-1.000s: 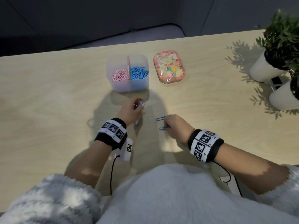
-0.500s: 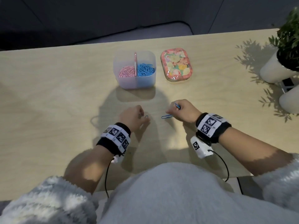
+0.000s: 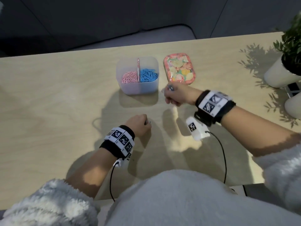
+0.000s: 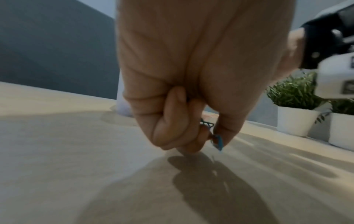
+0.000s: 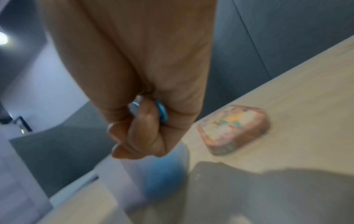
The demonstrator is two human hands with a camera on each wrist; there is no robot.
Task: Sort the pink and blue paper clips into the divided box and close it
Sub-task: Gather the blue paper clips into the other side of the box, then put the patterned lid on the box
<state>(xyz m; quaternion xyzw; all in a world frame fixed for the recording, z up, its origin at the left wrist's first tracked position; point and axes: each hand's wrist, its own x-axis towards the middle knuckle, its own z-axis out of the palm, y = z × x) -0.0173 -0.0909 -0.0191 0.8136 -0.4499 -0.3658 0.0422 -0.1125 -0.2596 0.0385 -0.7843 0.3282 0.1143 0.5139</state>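
The translucent divided box [image 3: 150,88] stands open at mid-table, with pink clips [image 3: 129,77] in its left half and blue clips [image 3: 149,75] in its right half. Its floral lid [image 3: 179,70] lies flat just right of it. My right hand [image 3: 171,93] hovers above the table between box and lid, fingers curled round blue paper clips [image 5: 161,111]. My left hand [image 3: 141,123] rests low on the table nearer to me, pinching blue paper clips [image 4: 216,139] between thumb and fingertips. In the right wrist view the box [image 5: 162,174] is a blur below the fist.
Two white pots with green plants [image 3: 291,46] stand at the table's right edge. Wrist-camera cables [image 3: 223,154] trail toward the near table edge. A dark sofa lies beyond the far edge.
My right hand has lifted from the table and travelled forward to beside the box, carrying the blue clips. The loose blue clip is off the table. My left hand stayed low.
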